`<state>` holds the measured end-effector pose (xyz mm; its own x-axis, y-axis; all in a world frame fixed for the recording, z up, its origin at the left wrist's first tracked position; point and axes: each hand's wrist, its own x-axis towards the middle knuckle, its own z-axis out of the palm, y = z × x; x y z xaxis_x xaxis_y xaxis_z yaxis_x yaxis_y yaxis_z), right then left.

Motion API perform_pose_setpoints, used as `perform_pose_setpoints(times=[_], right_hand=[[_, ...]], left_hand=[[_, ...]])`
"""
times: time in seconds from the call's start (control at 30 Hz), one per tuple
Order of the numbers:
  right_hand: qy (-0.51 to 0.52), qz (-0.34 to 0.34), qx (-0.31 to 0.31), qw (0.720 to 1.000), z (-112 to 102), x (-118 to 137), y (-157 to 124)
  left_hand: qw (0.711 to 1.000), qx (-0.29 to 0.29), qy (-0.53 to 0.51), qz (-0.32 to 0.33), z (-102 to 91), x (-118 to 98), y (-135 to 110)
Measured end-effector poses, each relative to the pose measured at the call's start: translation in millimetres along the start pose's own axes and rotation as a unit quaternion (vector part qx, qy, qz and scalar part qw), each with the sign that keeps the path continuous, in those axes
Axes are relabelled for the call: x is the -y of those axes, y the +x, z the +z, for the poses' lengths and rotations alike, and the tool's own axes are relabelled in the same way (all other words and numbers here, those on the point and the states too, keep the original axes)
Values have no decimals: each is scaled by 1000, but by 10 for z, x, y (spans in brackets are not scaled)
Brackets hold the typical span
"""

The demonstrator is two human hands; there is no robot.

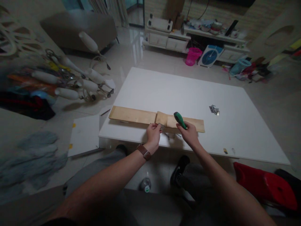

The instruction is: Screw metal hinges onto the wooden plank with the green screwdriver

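A long wooden board (134, 116) lies on the white panel (178, 91), with a short wooden block (161, 118) at its middle. My left hand (153, 133) is closed at the near edge of that block, its fingers pinching a small metal bracket (161, 126). In my right hand (190, 133) is a screwdriver with a green handle (179, 119); the handle points up and away, and its shaft is hard to make out. Small dark metal pieces (167, 136) lie on the panel between my hands.
Several metal brackets (214, 109) lie on the panel to the right. A small yellow-and-black item (225, 151) sits near its front edge. A lamp with several white shades (88, 41) stands left, a red plastic stool (265, 185) at right, and a bottle (146, 184) on the floor.
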<state>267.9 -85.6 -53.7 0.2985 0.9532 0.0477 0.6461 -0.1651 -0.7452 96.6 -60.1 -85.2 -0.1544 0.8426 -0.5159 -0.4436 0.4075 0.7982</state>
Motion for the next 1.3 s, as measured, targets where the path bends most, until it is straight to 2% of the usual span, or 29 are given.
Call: perform_pose_setpoints(times=[0.1, 0.3, 0.4, 0.53, 0.73, 0.83, 0.93, 1.1, 1.3], right_hand=[[11, -1, 4, 1000, 32, 43, 18], [24, 0, 7, 1000, 29, 140, 30], [30, 0, -8, 1000, 22, 137, 33], [82, 16, -27, 996, 30, 38, 79], [221, 129, -15, 967, 15, -37, 125], [264, 172, -3, 949, 6, -3, 115], [287, 195, -28, 937, -21, -4, 137], [248, 175, -107, 947, -190, -179, 263], [174, 161, -123, 964, -317, -535, 387]], left_hand=[[1000, -1, 9, 23, -6, -42, 1], [999, -40, 15, 20, 10, -126, 43], [999, -35, 18, 23, 24, -159, 33], [999, 16, 22, 29, 29, -191, 0], [987, 152, 49, -5, 42, -222, -15], [982, 173, 69, -14, 41, -221, -25], [982, 174, 75, -24, 23, -212, -31], [986, 144, 78, -14, -5, -291, 43], [975, 181, 131, 19, -43, -606, 218]])
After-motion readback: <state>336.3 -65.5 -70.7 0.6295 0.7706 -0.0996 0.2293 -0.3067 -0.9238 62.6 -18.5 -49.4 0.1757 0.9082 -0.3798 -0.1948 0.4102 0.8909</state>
